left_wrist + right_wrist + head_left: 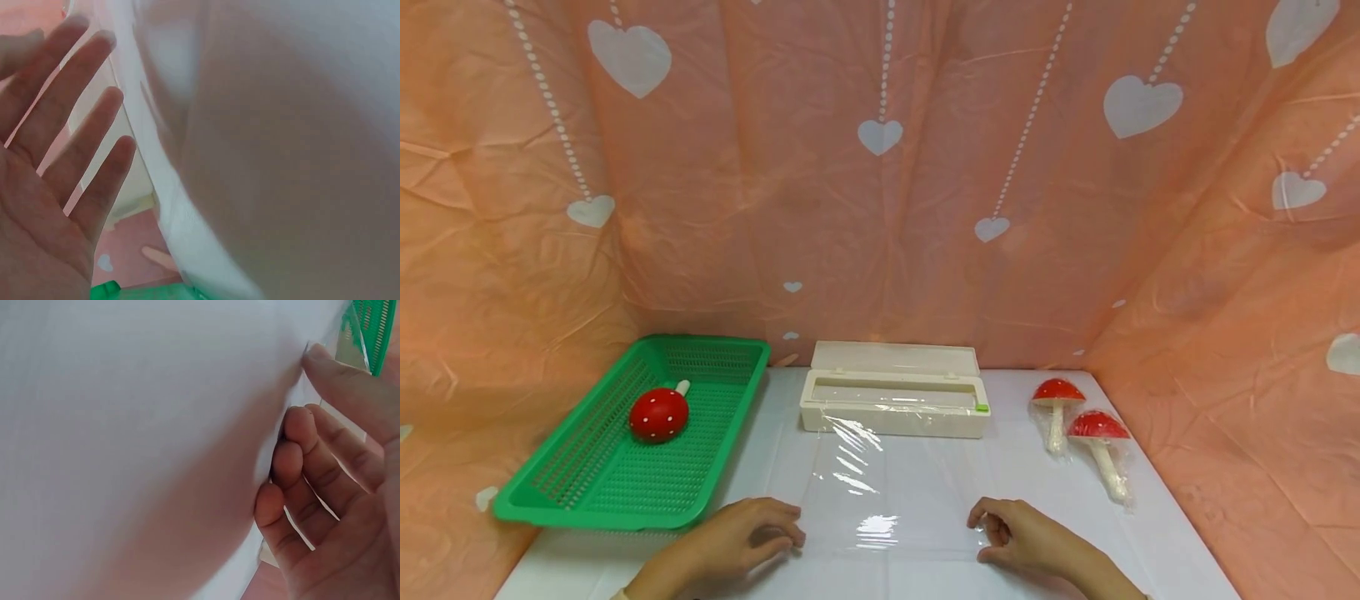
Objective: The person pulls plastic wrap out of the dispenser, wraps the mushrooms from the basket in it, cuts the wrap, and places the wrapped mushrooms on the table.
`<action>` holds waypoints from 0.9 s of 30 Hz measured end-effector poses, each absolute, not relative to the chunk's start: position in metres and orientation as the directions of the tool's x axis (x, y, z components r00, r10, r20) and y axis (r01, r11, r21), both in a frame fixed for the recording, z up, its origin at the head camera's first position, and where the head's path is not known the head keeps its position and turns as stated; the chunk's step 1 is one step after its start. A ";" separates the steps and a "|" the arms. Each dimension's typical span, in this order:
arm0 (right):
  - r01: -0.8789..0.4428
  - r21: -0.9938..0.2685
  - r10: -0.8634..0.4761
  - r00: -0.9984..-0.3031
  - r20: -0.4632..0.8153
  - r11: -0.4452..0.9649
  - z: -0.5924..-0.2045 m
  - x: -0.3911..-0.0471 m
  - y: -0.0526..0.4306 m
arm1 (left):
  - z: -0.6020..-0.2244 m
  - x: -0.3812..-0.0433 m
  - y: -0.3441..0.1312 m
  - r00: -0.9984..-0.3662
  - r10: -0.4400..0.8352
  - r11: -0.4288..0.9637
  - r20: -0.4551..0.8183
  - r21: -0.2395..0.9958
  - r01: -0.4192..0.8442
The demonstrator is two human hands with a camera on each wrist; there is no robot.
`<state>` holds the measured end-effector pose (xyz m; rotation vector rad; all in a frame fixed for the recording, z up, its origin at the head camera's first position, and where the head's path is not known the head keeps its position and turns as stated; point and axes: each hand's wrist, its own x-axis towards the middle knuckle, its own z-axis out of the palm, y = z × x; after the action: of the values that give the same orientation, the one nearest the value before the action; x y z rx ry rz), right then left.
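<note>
A sheet of clear plastic wrap (887, 492) lies on the white table, running forward from an off-white wrap dispenser (891, 423) whose lid stands raised. Beside the sheet's left edge is my left hand (748, 533); in the left wrist view its fingers (94, 140) are fairly straight and spread, with nothing held. My right hand (1026, 537) is at the sheet's near right corner, thumb and fingers apart. In the right wrist view the fingertips (289, 459) are loosely bent and rest at the table surface, the thumb tip a little away from them.
A green plastic basket (718, 475) at the left holds a toy mushroom (658, 415) with a white-dotted red cap. On the right lie two toy mushrooms in clear wrap, one farther back (1056, 408) and one nearer (1105, 454). An orange curtain (925, 250) with hearts encloses the table.
</note>
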<state>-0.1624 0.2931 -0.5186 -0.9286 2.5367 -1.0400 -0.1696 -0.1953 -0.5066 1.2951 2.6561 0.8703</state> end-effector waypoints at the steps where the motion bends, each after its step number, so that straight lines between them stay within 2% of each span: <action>1: -0.468 -0.701 -0.646 -0.763 0.014 0.538 -0.518 -0.163 0.293 | -0.506 -0.169 -0.197 -0.638 0.747 0.479 0.187 0.515 0.711; 8: -0.438 -0.723 -0.647 -0.762 -0.016 0.534 -0.517 -0.162 0.293 | -0.506 -0.166 -0.204 -0.610 0.770 0.430 0.186 0.555 0.712; 20: -0.454 -0.714 -0.652 -0.758 -0.003 0.532 -0.518 -0.163 0.293 | -0.503 -0.166 -0.209 -0.575 0.763 0.346 0.295 0.566 0.748; 23: -0.469 -0.707 -0.655 -0.755 0.011 0.529 -0.518 -0.162 0.293 | -0.502 -0.165 -0.207 -0.565 0.777 0.305 0.279 0.619 0.724; 27: -0.455 -0.713 -0.650 -0.760 0.000 0.533 -0.518 -0.162 0.293 | -0.493 -0.160 -0.202 -0.583 0.791 0.286 0.189 0.728 0.623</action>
<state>-0.1616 0.2931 -0.5178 -0.9256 2.5079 -1.0513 -0.1601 -0.2020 -0.4934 1.3107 2.3433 1.1773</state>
